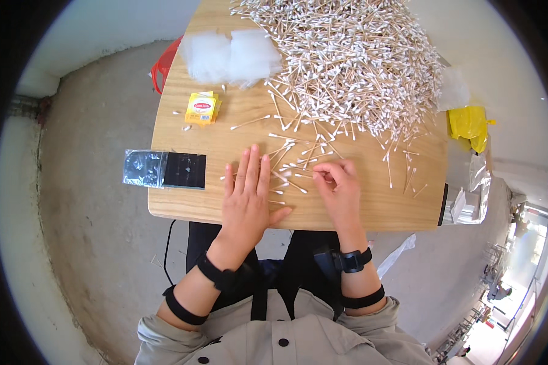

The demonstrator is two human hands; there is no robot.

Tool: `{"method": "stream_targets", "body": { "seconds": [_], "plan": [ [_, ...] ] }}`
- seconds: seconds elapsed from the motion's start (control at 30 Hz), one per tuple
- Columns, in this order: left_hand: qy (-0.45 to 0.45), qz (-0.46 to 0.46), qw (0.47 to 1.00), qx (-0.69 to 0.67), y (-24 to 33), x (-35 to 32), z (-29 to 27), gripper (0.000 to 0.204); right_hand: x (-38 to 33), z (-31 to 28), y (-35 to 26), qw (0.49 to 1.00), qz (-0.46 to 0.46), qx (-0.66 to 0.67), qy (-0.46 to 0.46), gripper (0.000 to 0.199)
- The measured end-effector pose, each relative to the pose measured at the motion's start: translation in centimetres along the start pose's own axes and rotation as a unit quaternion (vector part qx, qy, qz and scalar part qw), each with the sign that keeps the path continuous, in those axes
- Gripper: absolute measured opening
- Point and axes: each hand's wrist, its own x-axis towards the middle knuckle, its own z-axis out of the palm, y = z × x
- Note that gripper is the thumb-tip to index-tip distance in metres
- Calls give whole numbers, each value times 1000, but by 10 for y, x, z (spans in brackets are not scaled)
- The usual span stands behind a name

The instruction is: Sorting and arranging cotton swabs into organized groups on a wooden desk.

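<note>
My left hand [245, 196] lies flat on the wooden table with its fingers stretched out, covering parts of several loose cotton swabs. To its right, my right hand [340, 185] is closed in a pinch, thumb against forefinger, at the end of a cotton swab [299, 168]. Between the two hands, loose cotton swabs [286, 179] with white tips and wooden sticks lie at mixed angles. Beyond them rises a large heap of cotton swabs [359, 67], which fills the far right of the table.
Clear plastic bags [231, 56] lie at the far left. Nearer are a stack of yellow cards [202, 108] and a black rectangular plate [185, 170] with clear film over its left end, jutting past the table edge. Yellow plastic [467, 126] sits beyond the right edge.
</note>
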Motion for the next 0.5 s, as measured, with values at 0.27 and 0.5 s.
{"method": "stream_targets", "body": {
  "seconds": [0.27, 0.5],
  "plan": [
    [-6, 13, 1000, 9, -4, -7, -1, 106, 8, -17, -1, 993, -66, -61, -78, 54],
    [-20, 57, 998, 10, -22, -18, -10, 95, 14, -28, 2, 994, -36, -9, -103, 39]
  ]
}}
